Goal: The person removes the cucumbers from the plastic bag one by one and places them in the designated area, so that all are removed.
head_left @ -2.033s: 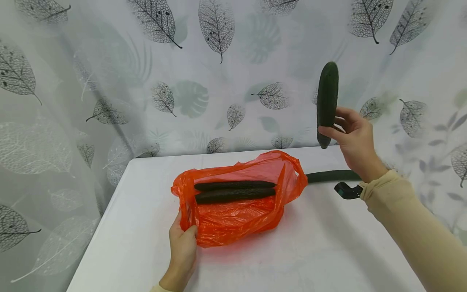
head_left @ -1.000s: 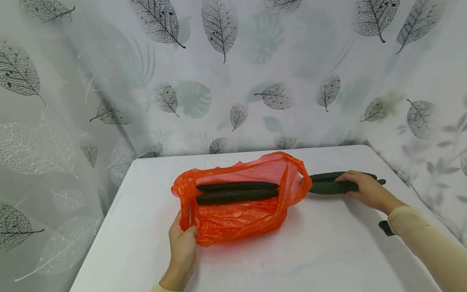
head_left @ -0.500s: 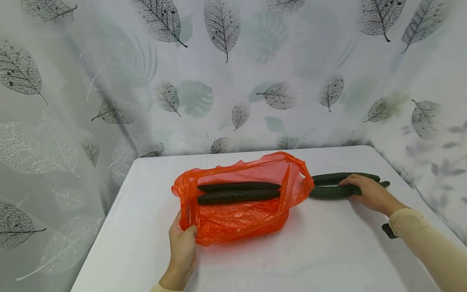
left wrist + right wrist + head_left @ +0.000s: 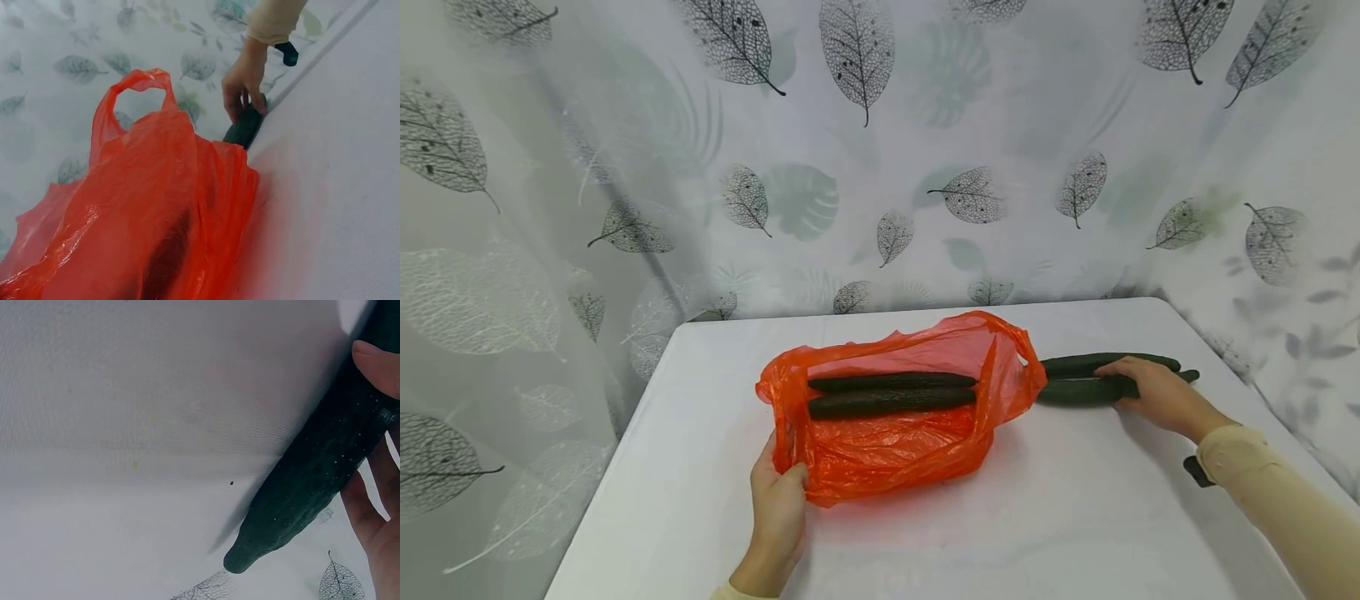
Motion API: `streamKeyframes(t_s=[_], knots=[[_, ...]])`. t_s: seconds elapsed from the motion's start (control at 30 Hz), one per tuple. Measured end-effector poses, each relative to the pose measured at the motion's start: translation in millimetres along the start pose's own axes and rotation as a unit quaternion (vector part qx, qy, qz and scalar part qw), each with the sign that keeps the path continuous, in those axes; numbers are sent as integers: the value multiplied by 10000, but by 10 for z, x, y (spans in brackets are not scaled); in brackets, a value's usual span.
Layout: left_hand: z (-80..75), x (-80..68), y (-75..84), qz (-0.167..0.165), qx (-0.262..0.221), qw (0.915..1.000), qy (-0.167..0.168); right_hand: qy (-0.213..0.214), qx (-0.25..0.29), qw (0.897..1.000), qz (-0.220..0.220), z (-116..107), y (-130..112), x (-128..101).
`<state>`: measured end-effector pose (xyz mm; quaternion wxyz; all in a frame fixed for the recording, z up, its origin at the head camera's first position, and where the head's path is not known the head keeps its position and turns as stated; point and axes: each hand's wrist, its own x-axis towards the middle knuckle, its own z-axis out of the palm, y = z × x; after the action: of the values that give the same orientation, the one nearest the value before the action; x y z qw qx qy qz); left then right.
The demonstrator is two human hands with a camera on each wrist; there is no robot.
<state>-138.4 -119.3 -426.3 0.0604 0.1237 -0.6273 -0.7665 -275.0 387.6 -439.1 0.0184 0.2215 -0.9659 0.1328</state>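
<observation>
Fingers of the right hand (image 4: 1157, 393) curl around the nearer cucumber (image 4: 1078, 391), lying on the bench (image 4: 1075, 517) at the bag's three o'clock. Left hand (image 4: 780, 500) pinches the orange bag (image 4: 887, 446) rim; better to hold that mouth wide and lift the cucumber level.

The bag (image 4: 895, 433) is translucent orange-red; the cucumbers (image 4: 887, 393) dark green; the counter (image 4: 1075, 517) white; the curtain (image 4: 850, 167) pale grey with dark veined leaves.
</observation>
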Motion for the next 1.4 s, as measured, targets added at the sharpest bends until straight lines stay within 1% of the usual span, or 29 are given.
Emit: streamKeyframes(t_s=[0.2, 0.4, 0.5, 0.6, 0.7, 0.8, 0.87, 0.97, 1.03, 1.13, 1.23, 1.4], knots=[[5, -7, 2, 69, 33, 9999, -70, -166, 242, 9991, 315, -75, -49, -14], [9, -17, 10, 101, 81, 9998, -147, -37, 714, 9954, 642, -133, -145, -23], [9, -23, 13, 91, 93, 9998, -175, -98, 849, 9936, 744, -144, -193, -15], [7, -30, 18, 73, 121, 9997, -185, -210, 790, 9939, 742, -149, -228, -11], [5, -37, 23, 73, 138, 9997, -181, -155, 824, 9940, 708, -154, -268, -3], [4, -43, 26, 103, 176, 9997, -163, 110, 986, 9933, 600, -212, -359, 33], [1, -47, 27, 86, 205, 9997, -140, 281, 1225, 9909, 481, -285, -460, 70], [-3, -48, 25, -7, 234, 9997, -110, 483, 1633, 9852, 187, -411, -638, 139], [-8, -48, 21, -93, 212, 9997, -88, 535, 1945, 9794, 7, -487, -772, 182], [-8, -45, 11, -176, 175, 9997, -66, 592, 2231, 9727, -235, -580, -985, 249], [-5, -45, -1, -161, 178, 9997, -40, 596, 2472, 9661, -434, -662, -1202, 309], [-3, -46, -13, -90, 280, 9995, -77, 480, 2476, 9654, -661, -758, -1551, 386]])
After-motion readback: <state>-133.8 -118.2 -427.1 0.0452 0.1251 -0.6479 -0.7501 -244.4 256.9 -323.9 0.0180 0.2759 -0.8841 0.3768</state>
